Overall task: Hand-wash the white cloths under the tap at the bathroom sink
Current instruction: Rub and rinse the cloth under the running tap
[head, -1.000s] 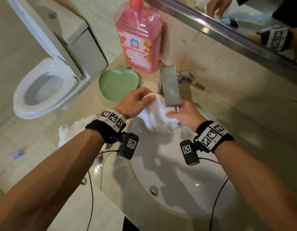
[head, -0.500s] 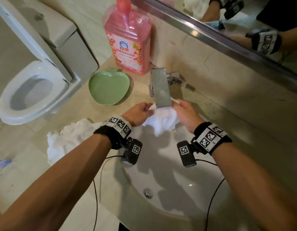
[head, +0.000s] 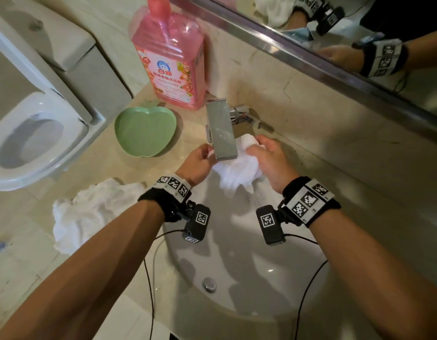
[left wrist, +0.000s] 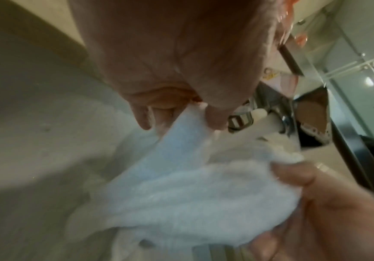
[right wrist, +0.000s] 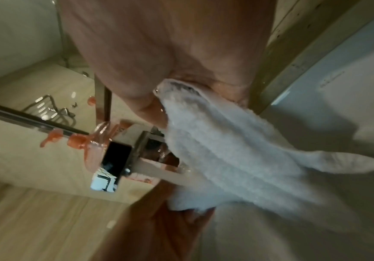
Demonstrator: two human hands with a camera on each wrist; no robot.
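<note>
A wet white cloth (head: 237, 171) hangs bunched under the square chrome tap (head: 221, 130), over the white sink (head: 237, 253). My left hand (head: 200, 159) pinches the cloth's left edge (left wrist: 181, 139) between thumb and fingers. My right hand (head: 266, 155) grips its right side, with a wad (head: 248, 139) of it sticking up past the tap. In the right wrist view the cloth (right wrist: 226, 153) trails down from my palm. A second white cloth (head: 90, 212) lies crumpled on the counter left of the sink. The tap hides the fingertips of the left hand in the head view.
A pink detergent bottle (head: 171, 62) stands at the wall behind the tap. A green apple-shaped dish (head: 144, 131) sits left of the tap. A toilet (head: 33, 133) is at far left. A mirror (head: 335, 33) runs along the back wall. Cables (head: 148, 278) hang from my wrist cameras.
Both hands moved closer to the tap with the cloth. The cloth has gone from a spread piece to a tighter bunch, with a wad now raised beside the tap on the right.
</note>
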